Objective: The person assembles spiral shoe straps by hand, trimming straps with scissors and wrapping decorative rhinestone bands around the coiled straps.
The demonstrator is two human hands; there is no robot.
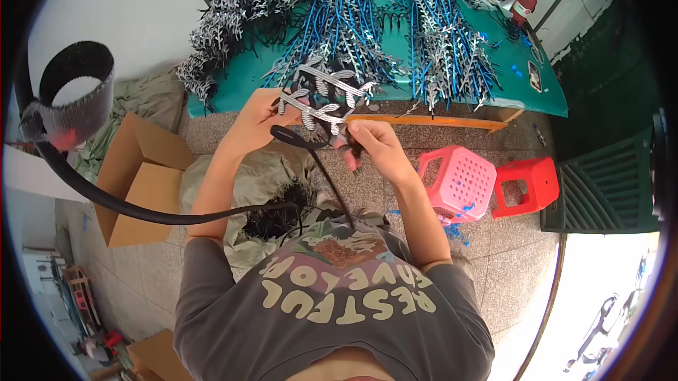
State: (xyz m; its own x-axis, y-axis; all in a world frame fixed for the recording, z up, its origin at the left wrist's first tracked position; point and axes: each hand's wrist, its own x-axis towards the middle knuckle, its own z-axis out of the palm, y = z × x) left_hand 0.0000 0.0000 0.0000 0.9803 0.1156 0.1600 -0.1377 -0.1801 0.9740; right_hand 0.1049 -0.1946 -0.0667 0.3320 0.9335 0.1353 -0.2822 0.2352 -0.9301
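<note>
From where I stand, a person in a dark grey printed shirt (233, 310) faces a green tabletop, with both hands raised in front of its near edge. Held up between them is a leafy strip (311, 109), pale silver leaves over black, raised above the floor and clear of the tabletop (244, 91).

The strip's long axis slants from far left to near right. The left hand (248, 125) is closed on its left end, though some of its fingertips are hidden behind the leaves. The right hand (383, 151) pinches the near right end, thumb on top and fingers curled below, so it is the nearer hand to that lower corner. Both hands are grasping; neither is free.

A black band (293, 139) loops just below the strip, between the hands, and a dark length hangs from there toward the person's lap.

On the tabletop, at the far side, lie blue-stemmed leafy sprays (346, 17), with grey leafy garlands (229, 24) heaped to their left. On the floor, a cardboard box (152, 190) stands open at left; a pink stool (470, 180) and a red stool (542, 183) stand at right.
</note>
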